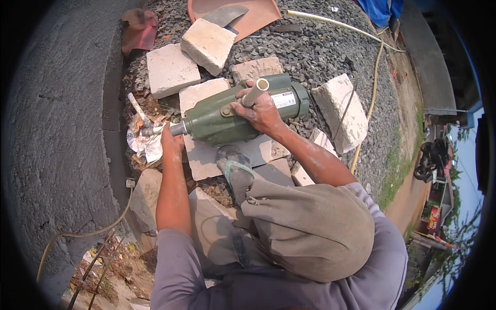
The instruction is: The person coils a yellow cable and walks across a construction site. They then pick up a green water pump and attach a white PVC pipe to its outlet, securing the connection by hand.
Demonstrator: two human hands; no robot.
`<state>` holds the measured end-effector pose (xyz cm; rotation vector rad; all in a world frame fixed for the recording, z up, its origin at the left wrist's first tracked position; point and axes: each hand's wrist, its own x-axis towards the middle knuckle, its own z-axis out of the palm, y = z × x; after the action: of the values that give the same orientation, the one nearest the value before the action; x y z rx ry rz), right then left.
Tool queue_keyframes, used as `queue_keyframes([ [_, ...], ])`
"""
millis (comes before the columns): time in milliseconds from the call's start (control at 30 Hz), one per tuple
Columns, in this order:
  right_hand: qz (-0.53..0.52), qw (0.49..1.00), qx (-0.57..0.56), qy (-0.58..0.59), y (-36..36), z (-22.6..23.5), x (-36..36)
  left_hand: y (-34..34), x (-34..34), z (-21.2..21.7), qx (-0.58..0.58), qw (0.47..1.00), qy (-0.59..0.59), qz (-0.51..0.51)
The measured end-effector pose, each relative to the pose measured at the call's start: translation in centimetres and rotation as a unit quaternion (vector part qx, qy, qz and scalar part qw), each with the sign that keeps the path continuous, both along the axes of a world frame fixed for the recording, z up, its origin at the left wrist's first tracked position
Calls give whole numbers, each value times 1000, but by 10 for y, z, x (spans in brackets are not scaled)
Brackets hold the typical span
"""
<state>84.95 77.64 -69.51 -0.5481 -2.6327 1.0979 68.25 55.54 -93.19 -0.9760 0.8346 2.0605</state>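
Observation:
A green water pump (209, 116) lies on its side across pale stone blocks in front of me. A short cream pipe (257, 91) rises from its upper side. My right hand (262, 112) is closed round the base of that pipe, its palm close to the pump body. At the pump's left end a grey pipe fitting (178, 129) sticks out, and my left hand (171, 140) grips around it, fingers partly hidden. Beside that hand lies a white pipe with a grey tee (146, 125); whether it joins the fitting I cannot tell.
A rough grey wall (67, 113) runs along the left. Pale blocks (341, 111) lie on dark gravel (305, 46). An orange-brown pan (258, 18) holds a trowel-like blade. A yellow hose (373, 103) crosses the right side. My sandalled foot (237, 175) is below the pump.

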Motion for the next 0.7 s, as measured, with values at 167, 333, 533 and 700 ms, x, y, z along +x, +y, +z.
queue_keyframes([
  [167,6,999,28,38,-2,7,-8,12,-9,-13,-43,998,6,54],
  [333,-18,997,65,39,-1,1,-1,23,-4,0,-114,993,-30,7],
  [533,24,995,86,41,-7,4,-8,9,-13,-41,-72,993,-43,83],
  [700,9,995,96,29,-1,-1,-4,20,-12,-26,-39,995,-34,80],
])
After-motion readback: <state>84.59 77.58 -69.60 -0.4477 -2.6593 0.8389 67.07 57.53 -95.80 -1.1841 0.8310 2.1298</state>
